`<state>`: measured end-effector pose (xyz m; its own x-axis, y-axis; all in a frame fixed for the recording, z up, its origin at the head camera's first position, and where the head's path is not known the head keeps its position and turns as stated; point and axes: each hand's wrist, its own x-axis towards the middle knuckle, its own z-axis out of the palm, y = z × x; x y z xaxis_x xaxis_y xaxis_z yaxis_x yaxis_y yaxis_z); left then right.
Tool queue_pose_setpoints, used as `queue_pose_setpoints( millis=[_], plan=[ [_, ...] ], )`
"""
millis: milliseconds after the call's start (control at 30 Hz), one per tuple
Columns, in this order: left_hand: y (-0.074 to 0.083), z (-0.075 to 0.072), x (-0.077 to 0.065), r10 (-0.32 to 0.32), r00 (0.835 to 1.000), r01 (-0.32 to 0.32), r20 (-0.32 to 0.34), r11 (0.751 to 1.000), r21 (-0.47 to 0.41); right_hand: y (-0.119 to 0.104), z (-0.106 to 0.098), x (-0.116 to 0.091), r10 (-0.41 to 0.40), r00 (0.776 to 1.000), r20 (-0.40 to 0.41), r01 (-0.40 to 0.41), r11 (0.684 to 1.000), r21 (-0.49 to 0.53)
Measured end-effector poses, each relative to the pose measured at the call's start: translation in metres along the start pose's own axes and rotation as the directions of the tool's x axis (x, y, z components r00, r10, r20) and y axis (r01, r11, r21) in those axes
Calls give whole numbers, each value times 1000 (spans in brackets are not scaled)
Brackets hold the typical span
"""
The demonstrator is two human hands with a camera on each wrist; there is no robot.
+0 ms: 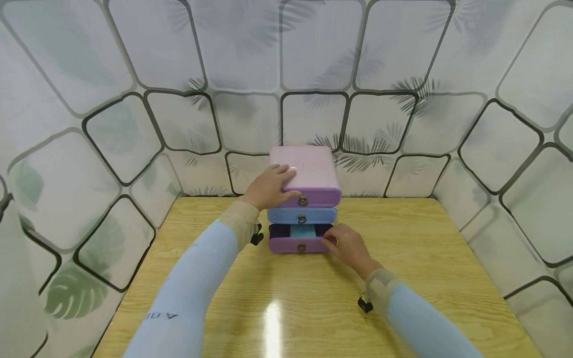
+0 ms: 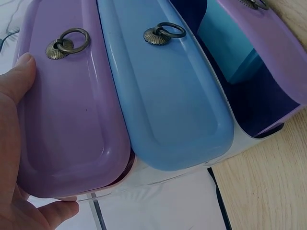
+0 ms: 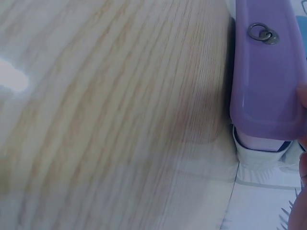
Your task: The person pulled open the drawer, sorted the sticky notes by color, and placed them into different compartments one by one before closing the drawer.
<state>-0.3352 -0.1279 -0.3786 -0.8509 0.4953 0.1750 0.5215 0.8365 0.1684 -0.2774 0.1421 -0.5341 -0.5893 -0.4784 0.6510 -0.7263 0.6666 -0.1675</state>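
A small three-drawer box (image 1: 309, 166) with a pale pink top stands at the table's back. My left hand (image 1: 268, 188) grips its upper left corner, fingers over the top and side, thumb on the purple top drawer (image 2: 79, 120). The blue middle drawer (image 2: 168, 96) is closed. Below it the purple bottom drawer (image 1: 286, 245) is pulled out, showing a dark interior and a light-blue block-like thing (image 1: 303, 231) in the middle. My right hand (image 1: 351, 248) pinches this drawer's right end at the rim; in the right wrist view only parts of its fingers (image 3: 303, 96) show.
A wooden table (image 1: 358, 318) lies under the box, with a bright reflection near its front. Patterned fabric walls (image 1: 313, 49) enclose the back and both sides. Metal ring pulls (image 2: 165, 33) hang on the drawer fronts.
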Motion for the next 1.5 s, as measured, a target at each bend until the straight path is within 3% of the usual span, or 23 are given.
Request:
queue_pose_setpoints(
  millis=[667, 1067, 1500],
  plan=[
    [0, 0, 3, -11, 1000, 11, 1, 1000, -7, 13, 23, 13, 39, 990, -134, -48, 997, -58],
    [-1, 2, 5, -17, 1000, 17, -1, 1000, 0, 9, 32, 15, 68, 963, -260, -127, 968, -216],
    [-1, -3, 3, 12, 1000, -12, 0, 1000, 24, 0, 35, 15, 110, 958, -264, -182, 947, -264]
  ],
)
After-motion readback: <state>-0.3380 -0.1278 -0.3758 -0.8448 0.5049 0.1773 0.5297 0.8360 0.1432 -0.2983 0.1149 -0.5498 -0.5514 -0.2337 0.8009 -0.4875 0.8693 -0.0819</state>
